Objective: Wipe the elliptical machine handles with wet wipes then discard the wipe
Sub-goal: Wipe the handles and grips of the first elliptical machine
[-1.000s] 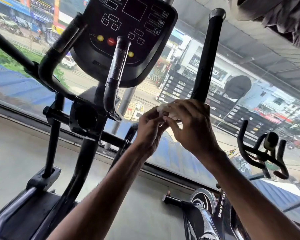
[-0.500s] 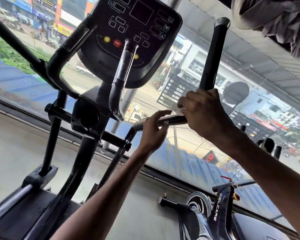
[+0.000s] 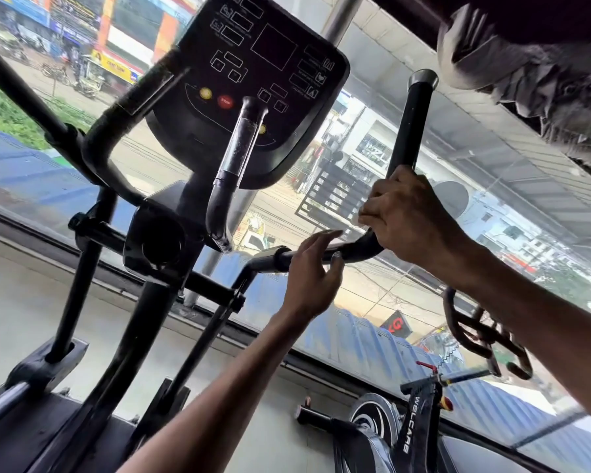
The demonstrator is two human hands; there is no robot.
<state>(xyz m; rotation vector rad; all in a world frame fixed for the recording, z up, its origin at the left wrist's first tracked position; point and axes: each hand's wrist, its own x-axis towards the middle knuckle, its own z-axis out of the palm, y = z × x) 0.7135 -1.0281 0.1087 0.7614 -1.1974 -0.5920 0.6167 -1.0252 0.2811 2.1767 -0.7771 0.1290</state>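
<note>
The elliptical's right handle (image 3: pixel 410 131) is a black bar that rises to a grey cap and bends low toward the machine. My right hand (image 3: pixel 410 216) grips it at the bend, fingers curled round the bar. The wet wipe is almost wholly hidden under those fingers. My left hand (image 3: pixel 313 271) is at the handle's lower horizontal part, its fingers relaxed and spread, touching the bar without closing on it. The black left handle (image 3: pixel 116 131) curves up at the far left, untouched.
The black console (image 3: pixel 263 80) with a red stop button hangs above centre, and a short fixed grip (image 3: pixel 239 158) stands in front of it. An exercise bike (image 3: pixel 406 435) stands at the lower right, its handlebars (image 3: pixel 475 332) under my right forearm. Window glass runs behind everything.
My hands, together on the white wipe a second ago, have parted. The right hand took the wipe up onto the handle's bend, and the left hand reached to the lower bar.
</note>
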